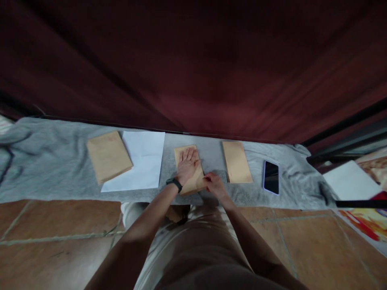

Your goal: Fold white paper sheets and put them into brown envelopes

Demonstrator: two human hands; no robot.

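the left hand [187, 163] lies flat, palm down and fingers spread, on a brown envelope [190, 171] in the middle of the grey cloth [45, 161], near the cloth's front edge. a dark band [174, 184] sits on that wrist. the right hand [214, 184] touches the envelope's near right corner with its fingers curled in; whether it pinches the corner or only presses on it i cannot tell. to the left, a second brown envelope [109, 156] lies partly over a white sheet of paper [142, 161]. to the right, a third brown envelope [236, 162] lies just beside the hands, and a phone [271, 177] lies face up further toward the cloth's right end. a dark red curtain [193, 60] hangs behind the cloth's back edge.
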